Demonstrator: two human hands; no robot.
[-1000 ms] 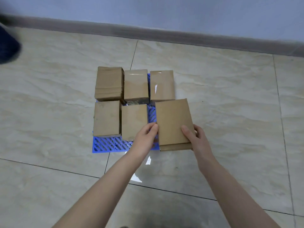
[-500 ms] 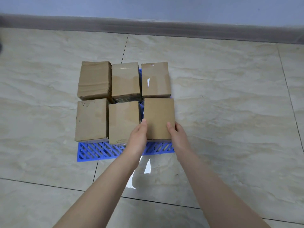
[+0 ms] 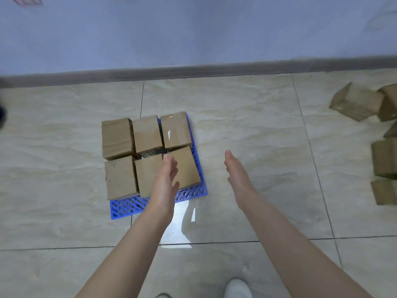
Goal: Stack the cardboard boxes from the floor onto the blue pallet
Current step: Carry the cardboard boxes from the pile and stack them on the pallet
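Six plain brown cardboard boxes (image 3: pixel 117 136) sit packed edge to edge in two rows of three on a blue plastic lattice pallet (image 3: pixel 129 208), whose slotted grid shows bare along the near edge and right side. The person's left hand (image 3: pixel 166 186) is raised over the near row with its fingers straight and loosely spread, holding nothing; whether it touches the cardboard cannot be told. The right hand (image 3: pixel 236 173) hangs flat and empty over the glossy beige marble-patterned floor tiles (image 3: pixel 257 125), just right of the pallet. More loose brown cardboard boxes (image 3: pixel 356 104), some tilted on their corners, lie on the floor at the far right, well apart from the pallet. A grey skirting board (image 3: pixel 193 70) runs beneath a pale blue wall (image 3: pixel 193 29), and the toe of a white shoe (image 3: pixel 238 289) shows at the bottom edge.
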